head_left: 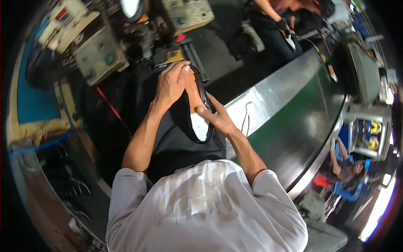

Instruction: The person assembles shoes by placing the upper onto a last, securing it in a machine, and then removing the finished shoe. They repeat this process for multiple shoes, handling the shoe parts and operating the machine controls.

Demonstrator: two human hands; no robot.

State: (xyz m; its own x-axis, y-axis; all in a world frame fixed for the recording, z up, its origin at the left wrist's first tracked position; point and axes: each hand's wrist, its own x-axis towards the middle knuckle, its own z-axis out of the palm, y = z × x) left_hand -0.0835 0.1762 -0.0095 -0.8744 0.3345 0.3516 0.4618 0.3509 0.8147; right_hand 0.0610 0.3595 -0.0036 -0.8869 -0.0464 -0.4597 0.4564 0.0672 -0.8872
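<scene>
Facing its orange-and-white underside upward, the black shoe [193,93] sits over the dark trousers [171,145], between both hands. The left hand [171,83] curls closed around the far end; the right hand [218,116] clasps the right edge, thumb on the underside, presumably to steady it.

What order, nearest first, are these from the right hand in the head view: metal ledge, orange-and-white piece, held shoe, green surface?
From the right hand:
1. Held shoe: touching, left side.
2. Metal ledge: right.
3. Green surface: right, beyond the ledge.
4. Orange-and-white piece: far upper right.
</scene>
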